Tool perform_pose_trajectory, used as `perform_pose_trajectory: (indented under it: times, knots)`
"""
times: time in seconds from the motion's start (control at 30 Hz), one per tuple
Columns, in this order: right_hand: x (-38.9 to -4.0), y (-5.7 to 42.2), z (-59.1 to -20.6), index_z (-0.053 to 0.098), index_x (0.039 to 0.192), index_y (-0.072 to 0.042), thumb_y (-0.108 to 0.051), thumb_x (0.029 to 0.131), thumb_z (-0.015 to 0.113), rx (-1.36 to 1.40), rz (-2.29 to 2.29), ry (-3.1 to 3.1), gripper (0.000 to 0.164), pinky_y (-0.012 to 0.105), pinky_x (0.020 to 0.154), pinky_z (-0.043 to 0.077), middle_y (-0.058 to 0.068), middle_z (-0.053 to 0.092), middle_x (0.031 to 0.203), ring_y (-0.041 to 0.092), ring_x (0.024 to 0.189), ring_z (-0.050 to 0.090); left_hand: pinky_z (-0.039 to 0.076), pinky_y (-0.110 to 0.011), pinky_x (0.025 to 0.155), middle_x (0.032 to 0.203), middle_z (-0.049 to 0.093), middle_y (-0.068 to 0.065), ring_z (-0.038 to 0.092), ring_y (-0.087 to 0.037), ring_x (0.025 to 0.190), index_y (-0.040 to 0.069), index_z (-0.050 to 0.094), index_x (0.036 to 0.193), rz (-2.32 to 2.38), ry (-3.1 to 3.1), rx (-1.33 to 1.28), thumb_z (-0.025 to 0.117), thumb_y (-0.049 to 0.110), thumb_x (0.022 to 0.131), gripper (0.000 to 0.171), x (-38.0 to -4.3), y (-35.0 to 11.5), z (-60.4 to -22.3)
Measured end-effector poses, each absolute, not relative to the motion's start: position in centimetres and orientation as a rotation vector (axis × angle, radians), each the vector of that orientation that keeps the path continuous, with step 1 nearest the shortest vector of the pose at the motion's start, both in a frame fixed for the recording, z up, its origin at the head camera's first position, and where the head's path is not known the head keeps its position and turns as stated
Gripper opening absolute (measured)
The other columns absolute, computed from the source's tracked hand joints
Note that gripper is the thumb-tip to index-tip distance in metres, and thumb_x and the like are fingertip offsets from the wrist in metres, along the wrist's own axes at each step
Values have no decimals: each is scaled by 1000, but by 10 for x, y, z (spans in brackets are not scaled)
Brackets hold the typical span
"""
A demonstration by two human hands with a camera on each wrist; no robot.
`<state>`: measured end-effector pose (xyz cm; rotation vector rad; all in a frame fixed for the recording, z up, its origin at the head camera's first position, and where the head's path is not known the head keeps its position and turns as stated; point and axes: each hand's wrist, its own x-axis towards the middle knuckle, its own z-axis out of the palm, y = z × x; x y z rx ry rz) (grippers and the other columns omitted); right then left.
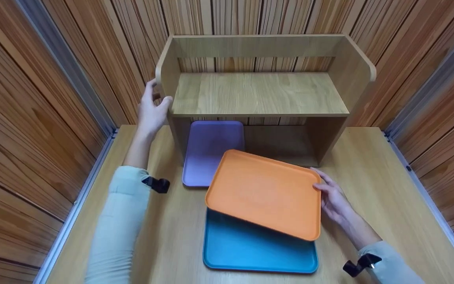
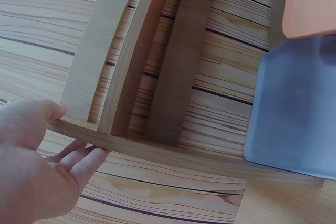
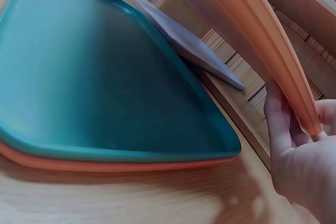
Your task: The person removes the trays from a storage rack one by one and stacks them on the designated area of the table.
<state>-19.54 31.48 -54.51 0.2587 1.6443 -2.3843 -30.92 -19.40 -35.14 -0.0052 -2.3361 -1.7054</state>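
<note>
My right hand (image 1: 335, 199) pinches the right edge of an orange tray (image 1: 266, 193), thumb on top and fingers beneath in the right wrist view. The orange tray is raised and tilted above a teal tray (image 1: 260, 248) and covers part of it. Under the teal tray, an orange-red tray edge (image 3: 121, 166) shows in the right wrist view. A wooden shelf (image 1: 258, 94) stands at the back; my left hand (image 1: 152, 110) grips its left side panel between thumb and fingers. In the shelf's lower compartment, at the left, a purple tray (image 1: 211, 148) lies partly sticking out in front.
The wooden table (image 1: 164, 236) is bounded by wood-plank walls (image 1: 34, 110) at the back and sides. Metal rails (image 1: 428, 193) run along the table's side edges. The shelf's upper board (image 1: 258, 92) overhangs the lower compartment.
</note>
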Motion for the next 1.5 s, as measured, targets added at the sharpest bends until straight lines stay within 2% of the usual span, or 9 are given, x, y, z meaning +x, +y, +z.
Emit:
perform_pose_trajectory:
  times: [0.3,0.47,0.63,0.9,1.2,1.37,1.5]
  knots:
    - [-192,317,-541,60,150,-34,-8,118,48,239,-2240,1671,43,27,89,70,-10,85,123,9,105,85,56,-64,122,165,55,-26,60,-41,148,19,40,172,-1714,-2335,-12,57,15,112,63,-308,-195,-351]
    - [-190,321,-542,60,151,-35,-9,118,49,205,-2192,1663,43,27,91,70,-10,83,124,10,106,84,56,-62,122,165,54,-26,60,-39,147,20,39,173,-1707,-2348,-1,57,16,112,64,-308,-195,-351]
    - [-186,326,-546,66,142,-41,-9,118,51,170,-2160,1672,43,27,90,70,-10,82,122,9,104,83,55,-62,124,166,53,-26,57,-39,149,20,36,174,-1711,-2350,-17,56,16,112,65,-308,-195,-350]
    - [-180,328,-556,69,138,-41,-5,117,50,-9,-2139,1602,46,30,90,71,-7,84,119,10,103,84,57,-60,122,163,57,-25,61,-39,145,20,39,173,-1701,-2361,13,57,16,113,63,-306,-194,-349]
    - [-175,332,-564,64,147,-37,-9,118,54,-77,-2062,1609,42,32,97,70,-7,81,130,11,114,82,55,-62,124,165,53,-25,58,-40,150,21,38,173,-1684,-2364,11,57,17,113,63,-306,-194,-350]
    - [-175,331,-567,60,154,-35,-11,118,55,-107,-2029,1612,43,33,94,71,-5,80,130,12,112,82,55,-62,124,165,53,-25,59,-41,149,22,39,173,-1701,-2347,3,57,16,113,64,-306,-194,-351]
    - [-173,330,-570,57,152,-37,-16,118,57,-64,-1980,1667,40,33,88,72,-7,80,124,12,106,82,56,-61,124,165,54,-25,60,-41,149,22,40,173,-1719,-2336,3,58,16,112,64,-307,-194,-352]
